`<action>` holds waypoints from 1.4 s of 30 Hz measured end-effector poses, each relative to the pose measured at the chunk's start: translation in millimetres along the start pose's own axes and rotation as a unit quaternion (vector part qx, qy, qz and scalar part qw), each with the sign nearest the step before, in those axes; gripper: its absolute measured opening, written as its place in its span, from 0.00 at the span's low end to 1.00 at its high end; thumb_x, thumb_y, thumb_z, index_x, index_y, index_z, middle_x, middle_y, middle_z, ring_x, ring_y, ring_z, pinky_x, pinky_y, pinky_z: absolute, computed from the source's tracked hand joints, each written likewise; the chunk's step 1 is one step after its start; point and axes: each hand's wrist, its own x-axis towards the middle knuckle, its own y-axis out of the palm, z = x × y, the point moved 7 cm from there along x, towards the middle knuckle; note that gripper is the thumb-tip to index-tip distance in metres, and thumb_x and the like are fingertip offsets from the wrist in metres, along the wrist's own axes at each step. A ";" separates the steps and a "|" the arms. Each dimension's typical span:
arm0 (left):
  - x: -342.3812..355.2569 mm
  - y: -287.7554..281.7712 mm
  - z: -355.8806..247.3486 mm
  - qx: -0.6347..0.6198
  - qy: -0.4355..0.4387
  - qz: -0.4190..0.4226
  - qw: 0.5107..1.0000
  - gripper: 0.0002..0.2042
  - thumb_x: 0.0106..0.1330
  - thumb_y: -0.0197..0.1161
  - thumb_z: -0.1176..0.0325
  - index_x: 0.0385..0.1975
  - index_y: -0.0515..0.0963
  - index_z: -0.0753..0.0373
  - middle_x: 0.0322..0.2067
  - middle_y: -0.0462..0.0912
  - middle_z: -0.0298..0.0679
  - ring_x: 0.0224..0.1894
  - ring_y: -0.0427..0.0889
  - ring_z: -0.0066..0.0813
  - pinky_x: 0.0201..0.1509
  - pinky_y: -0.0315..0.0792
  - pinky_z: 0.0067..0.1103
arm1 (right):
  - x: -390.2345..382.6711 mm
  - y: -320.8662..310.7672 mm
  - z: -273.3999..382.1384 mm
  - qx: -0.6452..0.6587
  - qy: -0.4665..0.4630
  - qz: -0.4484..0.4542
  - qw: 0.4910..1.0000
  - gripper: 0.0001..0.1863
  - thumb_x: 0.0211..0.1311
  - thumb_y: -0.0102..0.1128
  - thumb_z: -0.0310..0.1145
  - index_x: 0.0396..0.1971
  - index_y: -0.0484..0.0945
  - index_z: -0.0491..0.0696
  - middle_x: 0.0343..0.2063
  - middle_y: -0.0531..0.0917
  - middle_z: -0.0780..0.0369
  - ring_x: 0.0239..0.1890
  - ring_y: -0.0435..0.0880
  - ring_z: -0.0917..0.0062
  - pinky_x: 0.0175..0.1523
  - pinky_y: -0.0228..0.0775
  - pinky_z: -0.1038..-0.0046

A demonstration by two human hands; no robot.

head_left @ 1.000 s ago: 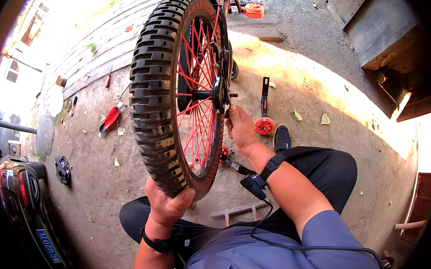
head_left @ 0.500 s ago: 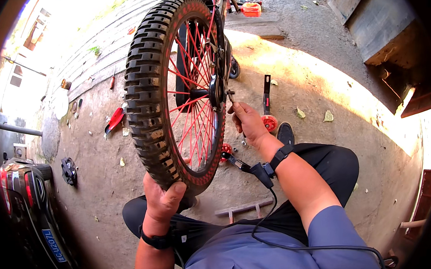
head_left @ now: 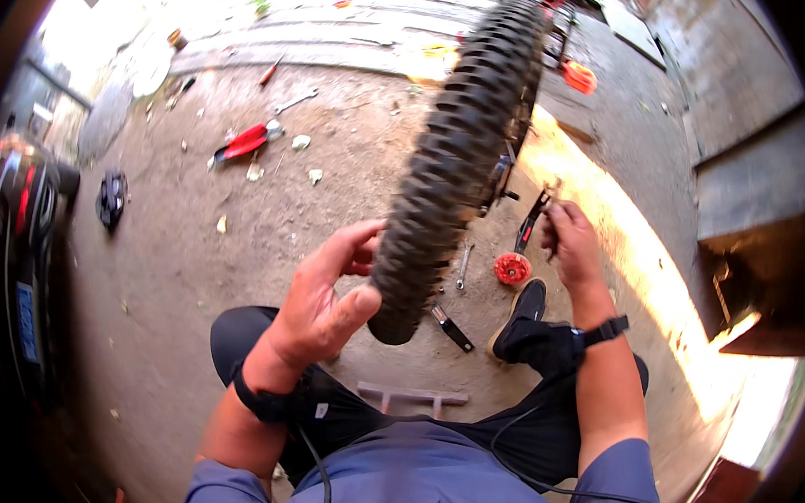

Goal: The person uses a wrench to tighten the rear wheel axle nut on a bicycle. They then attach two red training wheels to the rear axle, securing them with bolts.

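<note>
A bicycle wheel with a knobby black tire (head_left: 453,154) stands in front of me, seen nearly edge-on. My left hand (head_left: 323,293) cups the tire's lower left side, thumb and fingers against the rubber. Off the wheel's right side, my right hand (head_left: 571,242) is closed on a small metal tool (head_left: 554,187); blur hides its exact kind. Just beyond that hand lies a training wheel with a red hub (head_left: 513,268) and a black bracket (head_left: 530,220). A wrench (head_left: 464,266) and a second black bracket (head_left: 453,329) lie on the ground below the tire.
To the left are a red-and-black fender-like piece (head_left: 242,143), another wrench (head_left: 297,100), a screwdriver (head_left: 271,70) and a black object (head_left: 111,200). A car (head_left: 24,259) stands at the far left. My shoe (head_left: 519,317) is near the training wheel. An orange object (head_left: 579,77) lies farther back.
The tire has swung right and now shows edge-on, hiding the red spokes. My right hand has moved away from the hub with the metal tool. The view has shifted too.
</note>
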 end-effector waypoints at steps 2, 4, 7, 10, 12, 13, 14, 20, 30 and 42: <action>5.3 -21.6 -7.9 0.026 0.004 -0.008 1.000 0.35 0.69 0.62 0.42 0.64 0.70 0.68 0.45 0.81 0.40 0.49 0.79 0.25 0.56 0.73 0.25 | -17.4 -7.9 43.3 0.086 0.029 0.012 0.996 0.11 0.74 0.56 0.40 0.39 0.79 0.48 0.24 0.74 0.71 0.22 0.71 0.87 0.27 0.63 0.82; 12.6 -42.2 -13.9 -0.006 -0.023 -0.024 0.999 0.29 0.72 0.63 0.50 0.63 0.71 0.68 0.44 0.81 0.38 0.47 0.79 0.23 0.55 0.73 0.23 | -25.7 -25.9 70.8 0.068 0.028 -0.019 0.997 0.09 0.74 0.58 0.37 0.38 0.78 0.48 0.22 0.72 0.72 0.19 0.67 0.88 0.23 0.57 0.84; 30.2 -86.5 -12.9 0.019 -0.052 -0.024 0.998 0.20 0.75 0.60 0.61 0.59 0.72 0.69 0.39 0.83 0.38 0.45 0.82 0.24 0.51 0.75 0.20 | -35.9 -26.8 109.3 0.100 -0.046 -0.007 0.994 0.08 0.73 0.59 0.34 0.46 0.76 0.46 0.20 0.68 0.72 0.16 0.62 0.90 0.21 0.51 0.84; 71.6 -124.3 -6.5 0.093 -0.043 -0.011 0.995 0.17 0.75 0.59 0.64 0.56 0.75 0.69 0.37 0.84 0.38 0.40 0.84 0.23 0.44 0.77 0.20 | -52.0 -12.0 167.0 0.089 -0.112 0.014 0.990 0.17 0.73 0.59 0.34 0.56 0.74 0.43 0.23 0.67 0.71 0.16 0.60 0.91 0.20 0.49 0.86; 100.5 -137.3 12.8 0.108 -0.075 0.021 0.991 0.16 0.74 0.60 0.63 0.55 0.77 0.67 0.37 0.85 0.36 0.39 0.84 0.21 0.43 0.78 0.19 | -57.4 8.6 199.8 0.063 -0.147 0.004 0.987 0.29 0.70 0.64 0.42 0.64 0.68 0.41 0.24 0.67 0.71 0.16 0.60 0.92 0.20 0.49 0.87; 119.4 -139.3 34.9 0.111 -0.107 0.043 0.987 0.16 0.74 0.60 0.63 0.54 0.78 0.66 0.36 0.85 0.35 0.38 0.83 0.20 0.42 0.77 0.19 | -58.2 17.1 215.6 0.040 -0.162 -0.013 0.986 0.35 0.68 0.66 0.46 0.67 0.65 0.41 0.23 0.67 0.71 0.16 0.60 0.92 0.20 0.49 0.88; 132.8 -138.8 50.1 0.115 -0.116 0.064 0.985 0.15 0.74 0.61 0.63 0.54 0.79 0.65 0.35 0.85 0.34 0.38 0.83 0.19 0.42 0.77 0.19 | -55.2 26.7 226.0 0.040 -0.189 -0.016 0.981 0.40 0.65 0.68 0.49 0.68 0.63 0.40 0.26 0.72 0.70 0.16 0.60 0.93 0.20 0.48 0.89; 176.8 -87.8 140.6 0.051 -0.104 0.177 0.977 0.12 0.72 0.62 0.66 0.50 0.81 0.65 0.34 0.85 0.36 0.36 0.82 0.20 0.41 0.77 0.21 | -43.1 88.6 273.5 -0.126 -0.225 -0.050 0.965 0.53 0.58 0.67 0.63 0.71 0.59 0.40 0.65 0.71 0.53 0.64 0.73 0.69 0.70 0.62 0.65; 177.6 -25.5 195.8 -0.134 -0.117 0.179 0.968 0.12 0.70 0.62 0.74 0.51 0.79 0.67 0.36 0.86 0.38 0.39 0.81 0.20 0.47 0.77 0.21 | -18.7 56.9 273.4 -0.040 -0.159 0.077 0.983 0.53 0.59 0.71 0.56 0.73 0.53 0.42 0.64 0.70 0.51 0.65 0.71 0.67 0.71 0.63 0.63; 185.4 -9.2 184.6 -0.171 -0.068 0.206 0.961 0.11 0.65 0.65 0.78 0.47 0.81 0.65 0.35 0.87 0.38 0.40 0.84 0.21 0.46 0.78 0.22 | -20.5 40.8 265.5 0.007 -0.101 0.058 0.993 0.49 0.61 0.70 0.54 0.71 0.53 0.44 0.60 0.71 0.52 0.61 0.73 0.68 0.65 0.68 0.64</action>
